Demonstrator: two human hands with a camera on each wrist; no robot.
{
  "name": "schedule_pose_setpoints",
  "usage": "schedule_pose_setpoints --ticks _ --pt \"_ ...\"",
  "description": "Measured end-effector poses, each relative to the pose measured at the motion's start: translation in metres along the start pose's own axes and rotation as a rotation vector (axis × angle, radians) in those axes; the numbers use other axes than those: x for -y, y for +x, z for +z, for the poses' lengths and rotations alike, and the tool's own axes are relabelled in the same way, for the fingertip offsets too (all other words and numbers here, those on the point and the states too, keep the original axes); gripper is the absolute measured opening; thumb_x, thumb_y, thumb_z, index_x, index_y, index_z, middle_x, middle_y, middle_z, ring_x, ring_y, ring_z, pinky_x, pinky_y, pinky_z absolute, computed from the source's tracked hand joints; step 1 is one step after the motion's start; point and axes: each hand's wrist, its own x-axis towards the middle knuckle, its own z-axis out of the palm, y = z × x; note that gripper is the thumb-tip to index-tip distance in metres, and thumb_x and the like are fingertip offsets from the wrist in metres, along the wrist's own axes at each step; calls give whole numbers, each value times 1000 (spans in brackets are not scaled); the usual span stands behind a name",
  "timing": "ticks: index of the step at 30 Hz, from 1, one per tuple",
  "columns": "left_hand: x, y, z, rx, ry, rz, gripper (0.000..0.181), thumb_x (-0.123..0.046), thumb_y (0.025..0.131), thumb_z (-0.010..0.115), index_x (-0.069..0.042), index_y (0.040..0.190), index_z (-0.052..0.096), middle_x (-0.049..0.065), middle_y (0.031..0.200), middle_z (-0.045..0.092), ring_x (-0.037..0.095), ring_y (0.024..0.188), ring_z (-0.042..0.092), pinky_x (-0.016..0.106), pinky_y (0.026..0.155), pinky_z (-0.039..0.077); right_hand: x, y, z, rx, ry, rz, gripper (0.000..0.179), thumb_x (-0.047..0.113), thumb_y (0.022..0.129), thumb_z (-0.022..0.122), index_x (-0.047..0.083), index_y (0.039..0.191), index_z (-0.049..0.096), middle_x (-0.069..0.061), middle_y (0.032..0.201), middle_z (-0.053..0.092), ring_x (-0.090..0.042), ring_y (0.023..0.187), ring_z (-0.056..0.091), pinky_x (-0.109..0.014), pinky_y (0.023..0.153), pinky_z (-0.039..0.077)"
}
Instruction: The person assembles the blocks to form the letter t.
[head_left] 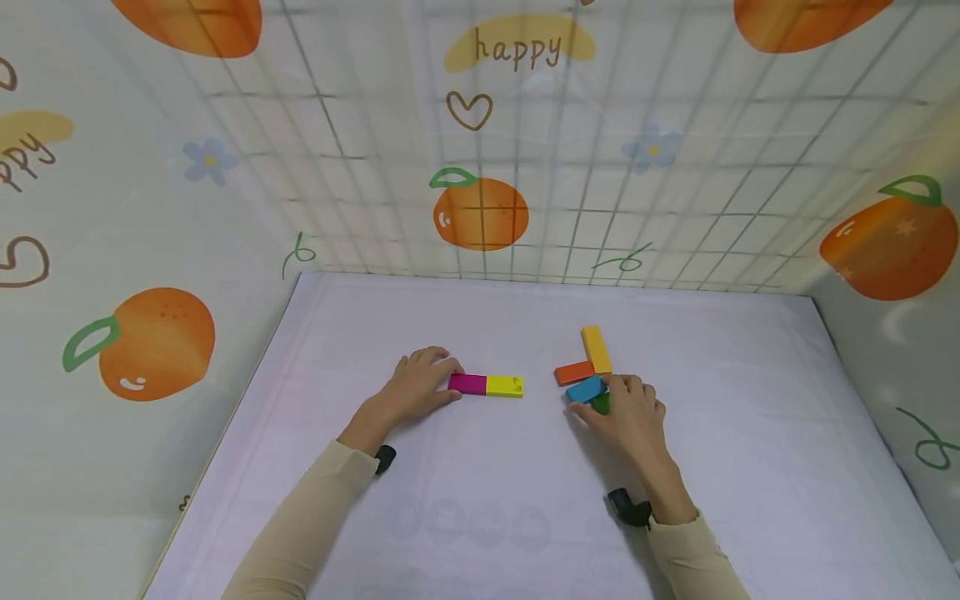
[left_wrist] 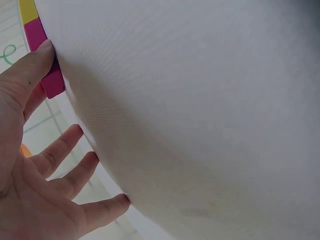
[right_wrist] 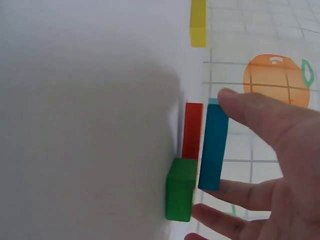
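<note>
A red block (head_left: 573, 373), an amber block (head_left: 596, 349) and a green block (right_wrist: 180, 195) crowd the blue block (head_left: 585, 389) my right hand (head_left: 632, 417) pinches; my left hand (head_left: 416, 387) pinches the magenta block (head_left: 469, 384), end-on to a yellow block (head_left: 505, 387). My right wrist view, unlike the head's, plainly shows blue raised off the table (head_left: 360, 321).

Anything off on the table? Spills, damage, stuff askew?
No spill or damage visible. Mildly untidy: the orange-red block and amber block lie askew near the right hand, whereas the magenta block and yellow block form a straight row.
</note>
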Motion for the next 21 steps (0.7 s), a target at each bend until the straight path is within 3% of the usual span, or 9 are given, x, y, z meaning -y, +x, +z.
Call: schedule_pose_setpoints --ticks 11,21 --pt "-1 -2 -1 5 -4 -6 31 -39 93 71 -31 122 63 9 149 42 36 139 32 68 110 23 10 0 -8 -34 66 -119 69 42 84 80 -2 132 57 -28 134 48 -48 122 39 -67 96 32" --pt "-1 -1 -1 8 8 -16 32 -40 93 71 -31 123 63 9 149 42 35 139 32 68 111 22 13 13 -4 -17 111 -237 67 38 84 82 -1 133 57 -27 133 49 -48 120 41 -66 95 33"
